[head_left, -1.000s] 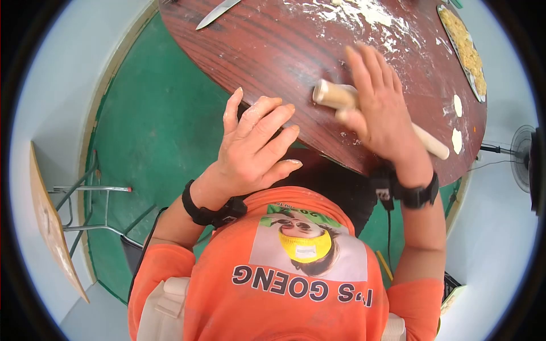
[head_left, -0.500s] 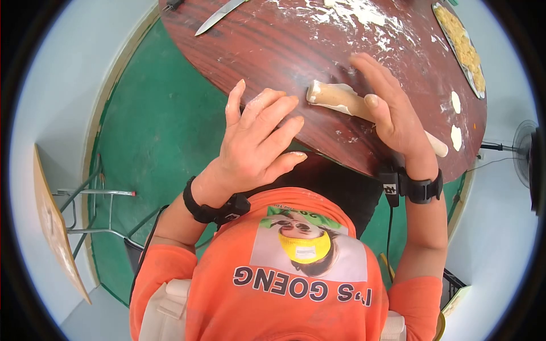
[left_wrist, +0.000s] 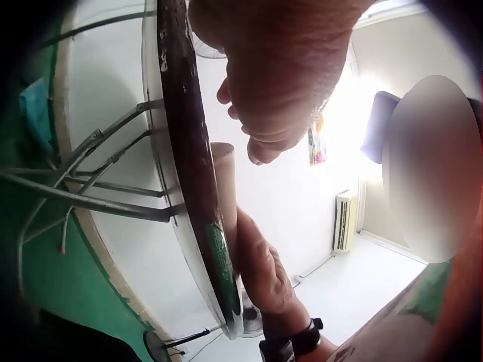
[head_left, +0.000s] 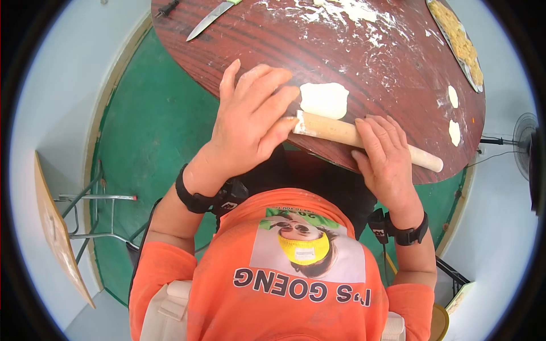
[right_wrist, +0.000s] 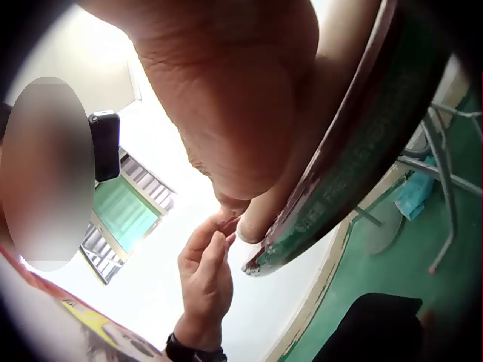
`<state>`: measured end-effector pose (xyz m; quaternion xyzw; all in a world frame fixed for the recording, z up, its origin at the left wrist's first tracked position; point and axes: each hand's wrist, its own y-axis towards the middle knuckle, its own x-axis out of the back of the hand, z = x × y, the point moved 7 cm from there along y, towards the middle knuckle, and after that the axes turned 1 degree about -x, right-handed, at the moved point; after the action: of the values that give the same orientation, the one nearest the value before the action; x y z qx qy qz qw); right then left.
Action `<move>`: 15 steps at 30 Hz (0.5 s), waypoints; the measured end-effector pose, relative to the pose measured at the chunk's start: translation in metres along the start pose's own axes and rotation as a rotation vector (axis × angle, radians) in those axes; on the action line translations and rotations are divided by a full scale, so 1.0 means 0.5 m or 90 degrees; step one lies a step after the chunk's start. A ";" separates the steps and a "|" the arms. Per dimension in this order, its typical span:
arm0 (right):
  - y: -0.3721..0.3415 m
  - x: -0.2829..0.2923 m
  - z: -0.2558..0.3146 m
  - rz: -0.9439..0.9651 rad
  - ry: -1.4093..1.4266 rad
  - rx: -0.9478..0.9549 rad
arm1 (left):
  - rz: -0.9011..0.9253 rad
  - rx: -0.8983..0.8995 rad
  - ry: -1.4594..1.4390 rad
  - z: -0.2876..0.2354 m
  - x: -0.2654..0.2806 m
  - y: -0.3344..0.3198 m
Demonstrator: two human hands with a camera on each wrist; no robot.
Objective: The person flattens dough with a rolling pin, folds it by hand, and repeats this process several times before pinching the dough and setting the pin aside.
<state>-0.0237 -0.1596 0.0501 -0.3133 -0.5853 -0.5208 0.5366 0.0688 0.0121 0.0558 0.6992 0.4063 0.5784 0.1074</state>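
A thin white piece of dough [head_left: 324, 101] lies flat on the dark red table, just beyond the rolling pin [head_left: 330, 129]. My right hand [head_left: 387, 153] holds the pin near its middle, fingers bent over the top and thumb on the near side. At the pin's left end is my left hand [head_left: 250, 116], its fingers loosely spread and holding nothing. Its thumb tip is right at the floury pin end, and a fingertip comes close to the dough's left edge. In the left wrist view, the pin [left_wrist: 225, 181] lies along the table edge under the right hand [left_wrist: 264, 268].
Flour [head_left: 352, 12] is scattered across the far part of the table [head_left: 256, 45]. A knife [head_left: 209, 21] lies at the far left. Two small dough pieces [head_left: 454, 133] sit at the right, below a tray of yellowish filling [head_left: 458, 42]. A fan [head_left: 524, 150] stands beyond the table.
The dough, earlier wrapped round the rolling pin, now lies flat on the table. The pin has come nearer the table edge, with my right hand gripping it. My left hand has shifted slightly away from me.
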 end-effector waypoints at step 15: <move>-0.068 0.099 -0.049 -0.246 0.047 -0.073 | 0.249 0.031 -0.068 0.044 -0.103 0.111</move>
<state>-0.0591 -0.2012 0.0852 -0.2060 -0.5835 -0.6580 0.4291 0.1131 -0.0523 0.0463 0.7970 0.2700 0.5403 -0.0027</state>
